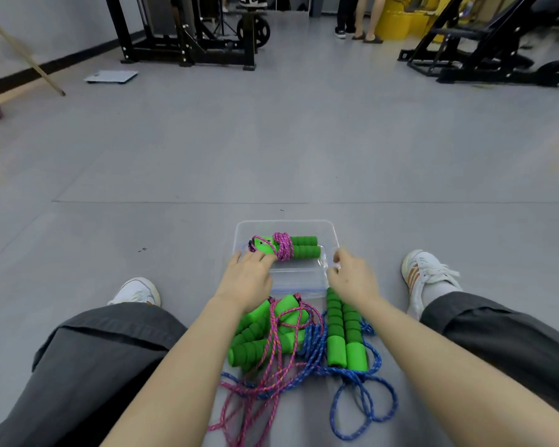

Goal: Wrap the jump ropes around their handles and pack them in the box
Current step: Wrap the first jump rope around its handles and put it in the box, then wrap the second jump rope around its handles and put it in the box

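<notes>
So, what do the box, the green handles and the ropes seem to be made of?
Box: clear, glossy plastic, likely; the floor shows through it. Green handles: matte foam, seemingly, with ribbed grips. Ropes: braided cord, probably synthetic; speckled weave.

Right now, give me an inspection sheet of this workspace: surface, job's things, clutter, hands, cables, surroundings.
Surface: grey floor; the person sits on it, legs spread.
Job's things: clear box holds one wrapped pink rope bundle; loose pink rope and loose blue rope, both with green handles, lie tangled on the person's side of the box.
Clutter: nothing seen.
Hands: left hand touches the bundle with straight fingers; right hand pinches the box's right rim.
Cables: nothing seen besides the ropes.
Surroundings: black gym frames, flat scale, bystanders' legs, all far off.
</notes>
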### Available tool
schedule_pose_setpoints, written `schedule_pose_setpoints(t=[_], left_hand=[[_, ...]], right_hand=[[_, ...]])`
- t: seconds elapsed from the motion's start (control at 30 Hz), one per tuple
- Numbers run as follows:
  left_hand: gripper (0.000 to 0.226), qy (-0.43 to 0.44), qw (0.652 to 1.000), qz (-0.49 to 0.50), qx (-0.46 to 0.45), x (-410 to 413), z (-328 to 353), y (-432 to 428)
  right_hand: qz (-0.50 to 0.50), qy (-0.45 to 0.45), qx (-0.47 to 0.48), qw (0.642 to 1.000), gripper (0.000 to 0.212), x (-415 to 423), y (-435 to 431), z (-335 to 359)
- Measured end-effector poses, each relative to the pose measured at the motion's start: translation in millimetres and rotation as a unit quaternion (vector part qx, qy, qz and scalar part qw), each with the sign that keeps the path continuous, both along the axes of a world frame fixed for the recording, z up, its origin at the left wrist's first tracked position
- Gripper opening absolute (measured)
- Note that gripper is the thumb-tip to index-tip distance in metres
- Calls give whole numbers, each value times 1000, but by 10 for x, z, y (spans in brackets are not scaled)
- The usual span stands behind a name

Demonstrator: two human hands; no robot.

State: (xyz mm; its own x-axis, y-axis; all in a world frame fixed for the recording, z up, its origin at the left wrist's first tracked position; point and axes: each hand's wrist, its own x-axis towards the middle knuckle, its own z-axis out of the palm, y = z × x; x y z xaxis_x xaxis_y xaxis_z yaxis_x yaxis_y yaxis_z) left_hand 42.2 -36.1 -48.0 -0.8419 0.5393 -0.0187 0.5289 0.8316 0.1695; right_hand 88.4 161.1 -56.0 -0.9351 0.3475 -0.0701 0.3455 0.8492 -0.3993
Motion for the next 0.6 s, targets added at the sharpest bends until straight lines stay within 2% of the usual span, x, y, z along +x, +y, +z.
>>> schedule_pose_setpoints(t=[0.07, 0.13, 0.2, 0.27, 0.33, 0.47, 0.53, 0.6], left_hand=[[46, 1, 1000, -3, -1, 100, 15, 28], [46, 1, 1000, -7, 2, 188, 26, 64], [46, -8, 1000, -13, 5, 258, 24, 96], [46, -20, 1000, -17, 10, 309, 6, 126], [45, -19, 1000, -21, 10, 328, -23, 139], [45, -21, 999, -18, 33, 311, -55, 149], [46, -34, 997, -7, 75, 288, -33, 185], [50, -65, 986, 22, 153, 269, 25, 282]], right_hand=[[-36, -110, -5, 993, 32, 232, 47, -189], [-66, -168, -30, 983, 41, 398, 32, -342], [-98, -193, -59, 975, 62, 482, -31, -447], [-124, -203, -67, 969, 92, 528, -107, -516], [-148, -198, -67, 967, 110, 537, -164, -547], [-221, -153, -160, 950, 110, 496, -119, -561], [-237, -62, -219, 945, 94, 512, -72, -499], [-192, 75, -282, 937, 78, 555, -35, -366]])
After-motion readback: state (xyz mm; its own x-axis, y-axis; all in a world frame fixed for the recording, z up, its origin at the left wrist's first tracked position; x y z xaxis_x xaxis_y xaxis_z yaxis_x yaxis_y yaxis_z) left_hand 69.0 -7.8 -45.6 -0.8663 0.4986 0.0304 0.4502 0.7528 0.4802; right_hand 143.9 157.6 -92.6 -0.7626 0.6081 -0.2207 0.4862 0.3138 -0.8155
